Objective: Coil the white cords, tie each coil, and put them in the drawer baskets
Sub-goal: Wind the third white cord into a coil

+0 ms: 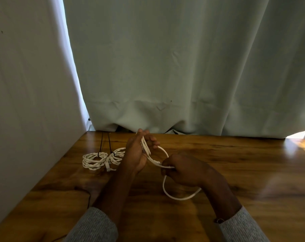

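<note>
A pale green curtain [191, 67] hangs across the far side, and below it the wooden counter [235, 172] carries everything. No drawer or basket is in view.

The step in hand appears to be coiling the third cord. The left hand [136, 152], held upright near the counter's middle, has its fingers fairly straight with several turns of the white cord [176, 197] wrapped round them, the thumb side partly curled to keep the turns in place. The right hand [181, 170], just to the right and nearer, has its fingers curled and pinches the running length of the same cord; a slack loop hangs below it onto the counter.

To do this well, the person would likely keep each new turn the same size as the last, lay it flat beside the others rather than crossing over, and feed the slack with light, even tension so the turns do not slip off the left fingers. Enough tail should probably be left for tying.

By count: one curtain, one counter, two hands, two finished coils, and one cord in progress. The left coil [94, 160] and the right coil [115, 157] lie touching at the left, each bound with a dark tie.
</note>
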{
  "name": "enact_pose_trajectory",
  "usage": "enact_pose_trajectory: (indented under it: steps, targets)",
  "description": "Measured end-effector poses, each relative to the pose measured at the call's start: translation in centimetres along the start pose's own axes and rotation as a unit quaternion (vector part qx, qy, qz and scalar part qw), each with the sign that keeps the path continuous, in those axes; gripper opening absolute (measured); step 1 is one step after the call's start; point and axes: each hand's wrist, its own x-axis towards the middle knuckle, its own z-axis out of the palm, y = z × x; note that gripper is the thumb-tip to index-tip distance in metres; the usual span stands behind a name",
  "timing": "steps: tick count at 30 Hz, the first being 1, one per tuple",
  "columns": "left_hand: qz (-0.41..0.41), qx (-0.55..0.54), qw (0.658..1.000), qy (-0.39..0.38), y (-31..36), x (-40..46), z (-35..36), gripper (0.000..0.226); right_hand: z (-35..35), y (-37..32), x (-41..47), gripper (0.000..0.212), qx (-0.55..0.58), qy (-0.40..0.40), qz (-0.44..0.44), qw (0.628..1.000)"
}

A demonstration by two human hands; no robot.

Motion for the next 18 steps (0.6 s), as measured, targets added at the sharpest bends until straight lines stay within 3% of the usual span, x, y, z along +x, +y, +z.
enact_pose_trajectory:
  steps: [3, 9, 14, 18]
  targets:
    - [0.021, 0.141, 0.99, -0.013, -0.7, 0.0, -0.1, 0.036, -0.1, 0.1, 0.0, 0.017, -0.007, 0.029, -0.001, 1.0]
    - [0.029, 0.345, 0.936, -0.057, -1.2, -0.4, -0.8, 0.039, -0.5, 1.5, -0.6, 0.01, 0.019, 0.119, 0.005, 0.993]
    - [-0.019, 0.38, 0.914, -0.14, -0.9, -1.4, -0.4, 0.038, -1.0, 2.4, -0.7, 0.009, 0.05, 0.186, -0.015, 0.981]
    - [-0.077, 0.427, 0.876, -0.209, -0.8, -1.9, -0.4, 0.042, -1.1, 3.4, -1.0, 0.008, 0.084, 0.239, -0.017, 0.967]
